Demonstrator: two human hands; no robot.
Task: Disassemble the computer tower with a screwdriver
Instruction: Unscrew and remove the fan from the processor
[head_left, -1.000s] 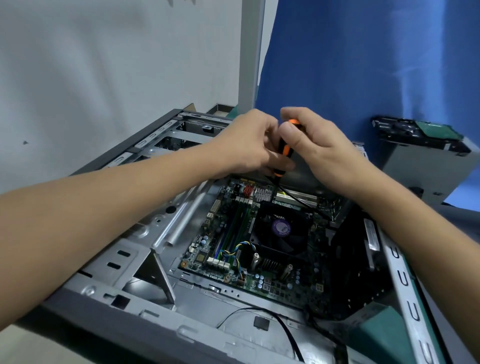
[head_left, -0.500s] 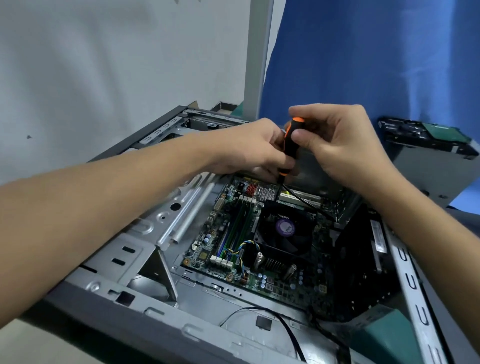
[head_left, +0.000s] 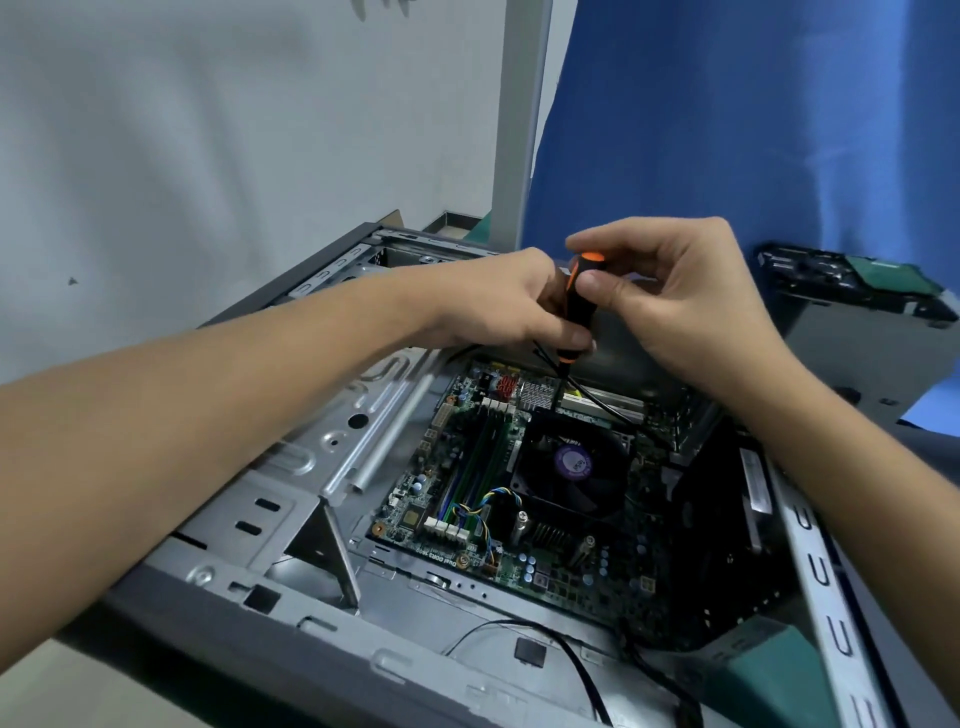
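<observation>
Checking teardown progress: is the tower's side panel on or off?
Off. The tower lies open on its side, motherboard and cooler fan exposed, with the screwdriver reaching inside.

A: Computer tower (head_left: 291, 499) frame?
B: Bare sheet metal, grey, dull sheen, stamped, smooth.
A: Screwdriver (head_left: 577, 317)?
B: Handle in 2 tones, black and orange. Looks like matt plastic.
A: Motherboard (head_left: 452, 493)?
B: Green board, slight gloss. Fan (head_left: 571, 462) is black plastic with a shiny purple sticker.
A: Behind?
B: Blue cloth (head_left: 727, 130), matt, soft folds. Wall (head_left: 208, 130) is painted flat white.
</observation>
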